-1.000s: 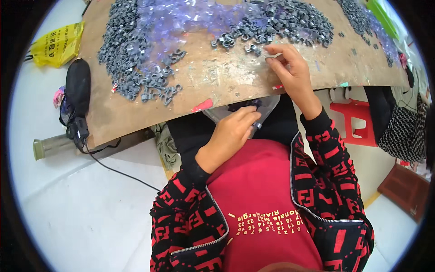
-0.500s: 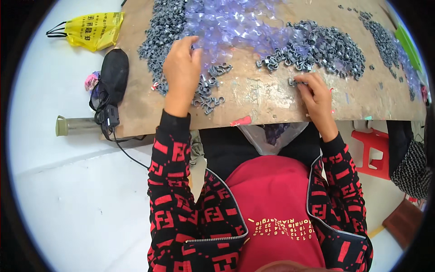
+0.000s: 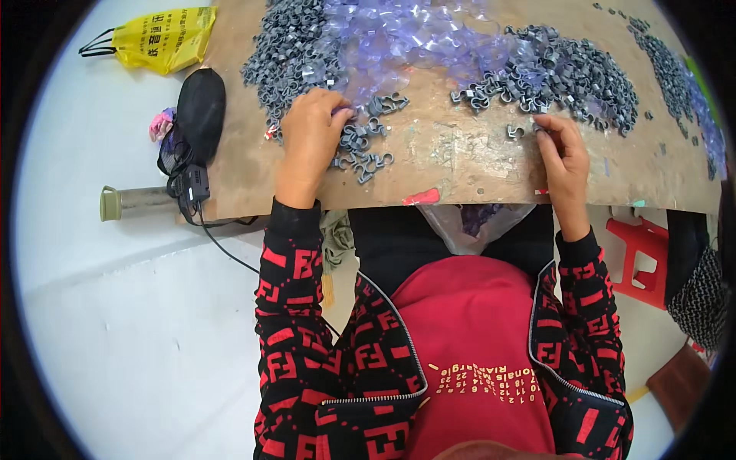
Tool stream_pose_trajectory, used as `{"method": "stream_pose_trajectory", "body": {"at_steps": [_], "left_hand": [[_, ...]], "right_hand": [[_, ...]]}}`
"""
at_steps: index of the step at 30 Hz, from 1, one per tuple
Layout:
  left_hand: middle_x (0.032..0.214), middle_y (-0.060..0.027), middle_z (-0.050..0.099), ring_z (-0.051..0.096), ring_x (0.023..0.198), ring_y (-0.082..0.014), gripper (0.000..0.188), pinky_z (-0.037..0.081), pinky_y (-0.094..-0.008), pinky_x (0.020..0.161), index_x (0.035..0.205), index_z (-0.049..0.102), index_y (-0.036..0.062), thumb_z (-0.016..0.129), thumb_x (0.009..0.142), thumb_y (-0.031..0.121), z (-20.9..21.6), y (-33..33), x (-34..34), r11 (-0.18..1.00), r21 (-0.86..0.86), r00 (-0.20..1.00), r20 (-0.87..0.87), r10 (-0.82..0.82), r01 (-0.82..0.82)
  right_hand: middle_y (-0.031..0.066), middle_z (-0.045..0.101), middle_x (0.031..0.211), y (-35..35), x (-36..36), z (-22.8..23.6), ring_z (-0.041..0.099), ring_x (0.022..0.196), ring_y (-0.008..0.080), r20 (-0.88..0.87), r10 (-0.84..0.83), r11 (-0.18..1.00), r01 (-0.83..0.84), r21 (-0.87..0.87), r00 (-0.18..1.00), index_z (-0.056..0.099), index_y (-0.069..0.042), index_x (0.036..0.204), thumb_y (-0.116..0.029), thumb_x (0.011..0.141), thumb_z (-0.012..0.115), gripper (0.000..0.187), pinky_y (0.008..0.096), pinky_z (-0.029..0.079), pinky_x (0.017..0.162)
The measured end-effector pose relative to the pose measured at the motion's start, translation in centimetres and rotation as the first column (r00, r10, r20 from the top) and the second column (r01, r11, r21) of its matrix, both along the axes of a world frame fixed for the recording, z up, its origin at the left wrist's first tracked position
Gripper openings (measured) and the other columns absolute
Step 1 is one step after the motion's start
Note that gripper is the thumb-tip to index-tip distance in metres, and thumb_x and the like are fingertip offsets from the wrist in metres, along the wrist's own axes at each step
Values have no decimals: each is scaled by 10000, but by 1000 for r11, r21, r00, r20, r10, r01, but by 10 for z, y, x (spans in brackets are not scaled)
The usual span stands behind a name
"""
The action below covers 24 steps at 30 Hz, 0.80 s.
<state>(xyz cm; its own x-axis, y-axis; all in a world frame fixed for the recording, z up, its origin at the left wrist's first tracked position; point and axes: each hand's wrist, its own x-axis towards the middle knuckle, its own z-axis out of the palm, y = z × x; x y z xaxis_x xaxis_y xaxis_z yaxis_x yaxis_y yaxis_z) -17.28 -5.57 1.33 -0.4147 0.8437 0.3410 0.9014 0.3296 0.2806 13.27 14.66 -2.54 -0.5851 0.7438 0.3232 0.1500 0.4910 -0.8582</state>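
Note:
My left hand (image 3: pixel 313 129) is closed, with a small bit of purple plastic (image 3: pixel 342 111) at its fingertips. It hovers at the near edge of a heap of grey C-shaped plastic clips (image 3: pixel 285 57). Several loose clips (image 3: pixel 360 142) lie just right of it. My right hand (image 3: pixel 566 147) is pinched near the table's front edge; whatever its fingertips hold is too small to make out. One grey clip (image 3: pixel 515 132) lies by itself just left of those fingers. Beyond them spreads a second heap of grey clips (image 3: pixel 567 73).
Clear purple plastic pieces (image 3: pixel 410 38) lie between the heaps on the wooden table (image 3: pixel 452 165). Left of it are a yellow bag (image 3: pixel 165 38), a black pouch (image 3: pixel 202 111) and a cabled black box (image 3: pixel 192 184). A red stool (image 3: pixel 640 261) stands at right.
My left hand has drawn slightly nearer, and purple plastic now shows at its fingertips. My right hand has moved right, leaving a grey clip on the table. The view has shifted slightly.

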Motion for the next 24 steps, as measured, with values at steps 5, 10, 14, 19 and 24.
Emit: {"method": "stream_pose_trajectory", "body": {"at_steps": [5,10,14,19,24], "left_hand": [[821,-55,666,610,759,-226,112,468,-345,675,869,708,51,707,814,149,10,8,11,958,275,990,-88,106,-78],[836,-17,664,573,664,-60,152,413,-215,569,926,684,18,650,925,166,28,23,84,848,443,726,680,-106,-290],[872,-57,674,579,665,-68,123,438,-196,582,984,628,39,629,937,154,9,31,126,913,295,-20,950,-313,-281],[919,-74,663,611,693,-78,186,475,-194,603,1100,583,28,608,942,124,-9,34,150,925,245,-268,907,-325,-292],[917,-47,641,632,749,-83,306,493,-194,646,1232,565,17,596,944,113,0,36,158,929,205,-191,943,-271,-307]], "right_hand": [[-19,578,988,0,4,-4,527,840,60,-40,-67,994,64,-87,997,633,-19,1122,-11,923,558,213,194,418,773],[-53,564,957,-8,5,6,493,803,26,-77,13,980,-28,-197,997,631,-37,1115,-15,910,572,214,180,400,733],[-33,563,979,-31,-4,16,511,870,50,-110,156,949,-180,-259,982,592,-41,1056,24,886,550,187,209,412,793],[9,578,1001,-36,-4,15,544,926,95,-134,238,943,-262,-207,962,607,-20,1011,46,868,540,172,245,430,835],[56,602,1004,-32,-2,11,576,927,161,-64,228,955,-236,-179,972,626,-12,976,66,836,545,179,270,448,823]]}}
